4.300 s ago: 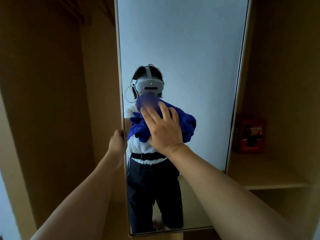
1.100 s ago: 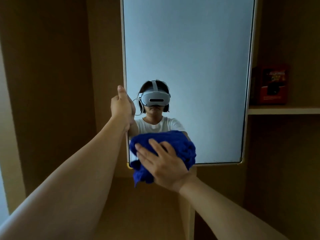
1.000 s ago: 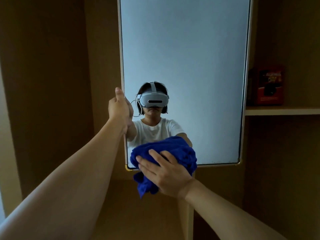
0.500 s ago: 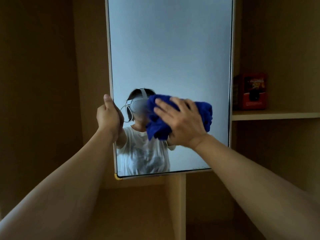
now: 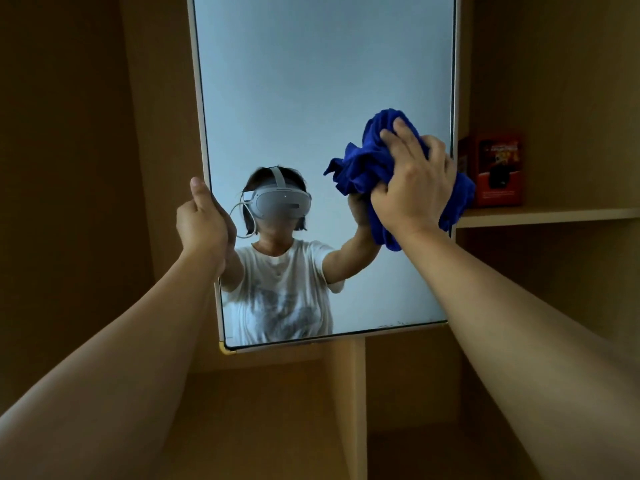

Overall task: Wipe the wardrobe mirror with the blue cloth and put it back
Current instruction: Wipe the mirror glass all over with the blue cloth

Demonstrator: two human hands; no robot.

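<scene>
- Against the mirror [image 5: 311, 98], right side: right hand [image 5: 414, 188] presses bunched blue cloth [image 5: 363, 161], grip curled into it.
- Left hand [image 5: 201, 220] grips mirror's left edge.

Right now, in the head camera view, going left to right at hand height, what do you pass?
left hand gripping the mirror edge → blue cloth → right hand pressing it → red box on the shelf

Both arms reach forward; left hand [image 5: 202, 220] gripping, right hand [image 5: 412, 187] curled, pressing.
</scene>
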